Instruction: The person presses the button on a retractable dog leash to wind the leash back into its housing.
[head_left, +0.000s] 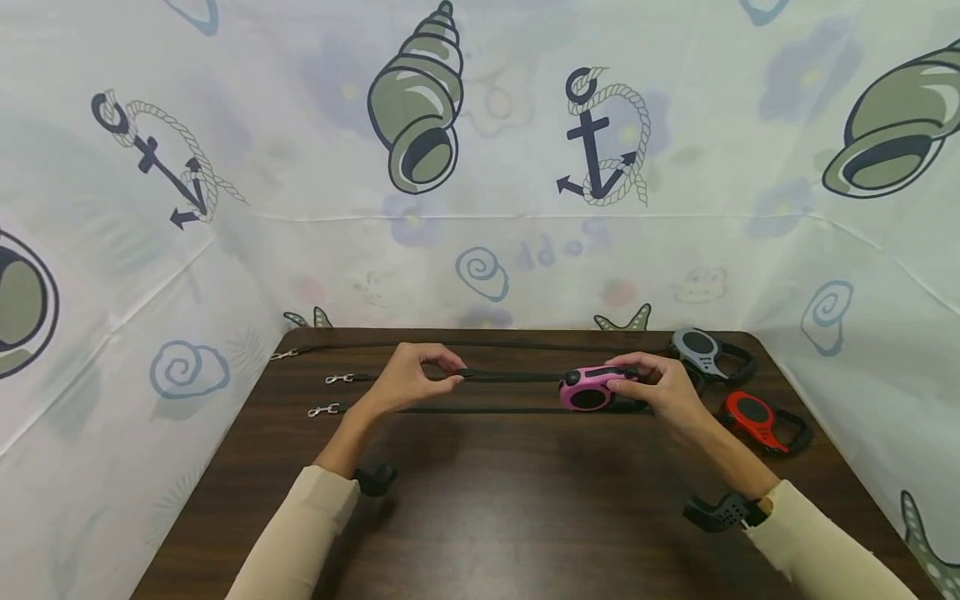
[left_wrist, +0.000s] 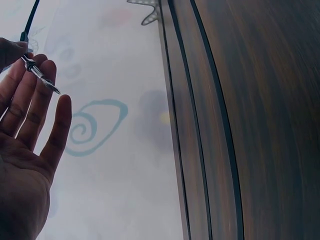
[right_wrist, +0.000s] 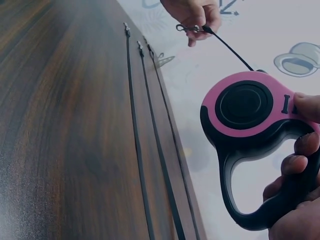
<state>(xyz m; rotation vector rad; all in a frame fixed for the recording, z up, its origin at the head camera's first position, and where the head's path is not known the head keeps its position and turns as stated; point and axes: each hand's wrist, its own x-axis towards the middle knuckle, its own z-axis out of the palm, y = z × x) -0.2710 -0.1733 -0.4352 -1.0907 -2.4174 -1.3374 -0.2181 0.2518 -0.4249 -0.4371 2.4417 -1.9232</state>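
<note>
My right hand [head_left: 666, 392] grips the black loop handle of a pink retractable dog leash [right_wrist: 240, 80], its thumb on the pink casing. The leash cord [right_wrist: 231, 48] stretches out of the casing to my left hand [head_left: 411, 377], which pinches it between thumb and fingers beside its metal clip [left_wrist: 42, 75]. Both hands hold the leash above the table. Behind and beside my right hand lie a grey retractable leash [head_left: 697, 348] and a red one [head_left: 752, 417]. A dark shape between them is partly hidden by my hand.
Three cords lie drawn out side by side across the brown table [head_left: 480, 500], their metal clips [head_left: 324, 409] toward the left. White printed cloth [head_left: 510, 167] hangs behind the table and along both sides.
</note>
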